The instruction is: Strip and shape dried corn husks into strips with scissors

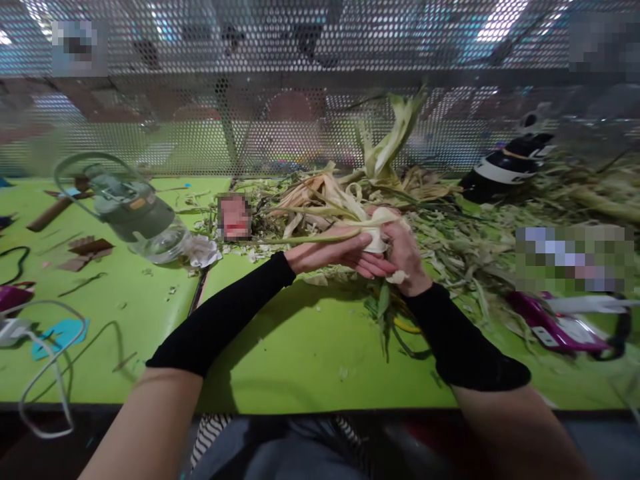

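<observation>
A pale, folded corn husk (pixel 376 240) is held between my two hands above the table. My left hand (pixel 345 255) lies palm up under it, with the thumb resting against its side and the fingers stretched beneath. From the right, the closed fingers of my right hand (pixel 404 250) grip the husk; some fingertips are hidden behind it. A long green strip (pixel 310 238) runs leftward over my left wrist. Just behind the hands, a pile of dry corn husks (pixel 320 197) is heaped, with a larger pale green husk (pixel 395 143) standing up from it.
A clear bottle with a green lid (pixel 133 207) tilts at the left, beside crumpled paper (pixel 201 251). At the right are a black bottle (pixel 505 167), a purple device (pixel 555 327) and husk scraps. A perforated metal screen (pixel 300 127) borders the green table (pixel 310 347).
</observation>
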Tool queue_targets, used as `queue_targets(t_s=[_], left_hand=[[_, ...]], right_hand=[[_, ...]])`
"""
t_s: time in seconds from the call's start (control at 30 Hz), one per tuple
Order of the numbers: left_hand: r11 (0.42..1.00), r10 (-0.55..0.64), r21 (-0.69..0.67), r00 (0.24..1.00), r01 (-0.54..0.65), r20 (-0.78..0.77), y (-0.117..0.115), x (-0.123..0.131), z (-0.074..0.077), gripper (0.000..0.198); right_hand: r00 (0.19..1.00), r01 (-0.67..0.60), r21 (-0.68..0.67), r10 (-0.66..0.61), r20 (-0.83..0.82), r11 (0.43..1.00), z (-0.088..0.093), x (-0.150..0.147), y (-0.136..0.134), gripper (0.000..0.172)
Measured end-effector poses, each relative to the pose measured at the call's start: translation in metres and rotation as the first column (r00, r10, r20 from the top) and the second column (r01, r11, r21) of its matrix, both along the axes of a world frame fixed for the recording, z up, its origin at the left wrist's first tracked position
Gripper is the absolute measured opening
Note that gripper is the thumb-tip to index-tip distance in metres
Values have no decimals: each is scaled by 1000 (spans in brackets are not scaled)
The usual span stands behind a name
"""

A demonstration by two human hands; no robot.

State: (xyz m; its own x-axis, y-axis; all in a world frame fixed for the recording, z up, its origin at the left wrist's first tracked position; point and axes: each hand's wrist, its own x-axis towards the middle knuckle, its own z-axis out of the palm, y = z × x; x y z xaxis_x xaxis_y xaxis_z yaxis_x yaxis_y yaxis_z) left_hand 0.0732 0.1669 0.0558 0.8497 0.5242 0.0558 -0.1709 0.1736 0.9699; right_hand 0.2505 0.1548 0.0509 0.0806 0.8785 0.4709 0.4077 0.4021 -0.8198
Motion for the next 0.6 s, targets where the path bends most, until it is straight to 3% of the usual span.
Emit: queue_targets(t_s=[0.07,0.17,0.2,0.27,0.33,0.4,0.5,0.6], left_hand=[[998,41,46,999,-41,1,-1,-3,1,52],[954,230,209,972,-215,-51,-3,-7,4,41],[910,306,316,949,-268,-76,-4,-7,5,40],[763,448,567,886,-310,-118,-5,-4,5,42],[587,564,762,813,-274,-142,-7,2,4,39],[472,643,856,746,-210,-172,-12,9,5,29],[426,664,902,701,-69,-260,-29,10,14,17],[417,587,907,778,-57,-222,-50,0,29,26]], right_hand=[[999,30,27,-31,20,999,3,0,-3,29],[987,94,79,-104,124,992,6,6,-6,32],[975,115,90,-130,182,989,5,9,-4,34],[948,148,98,-170,268,984,1,14,2,34],[946,162,83,-178,272,983,-7,19,13,30],[950,159,63,-170,262,985,-16,25,25,27],[947,160,48,-167,276,986,-20,44,36,28],[942,170,81,-186,278,982,-12,74,35,41]])
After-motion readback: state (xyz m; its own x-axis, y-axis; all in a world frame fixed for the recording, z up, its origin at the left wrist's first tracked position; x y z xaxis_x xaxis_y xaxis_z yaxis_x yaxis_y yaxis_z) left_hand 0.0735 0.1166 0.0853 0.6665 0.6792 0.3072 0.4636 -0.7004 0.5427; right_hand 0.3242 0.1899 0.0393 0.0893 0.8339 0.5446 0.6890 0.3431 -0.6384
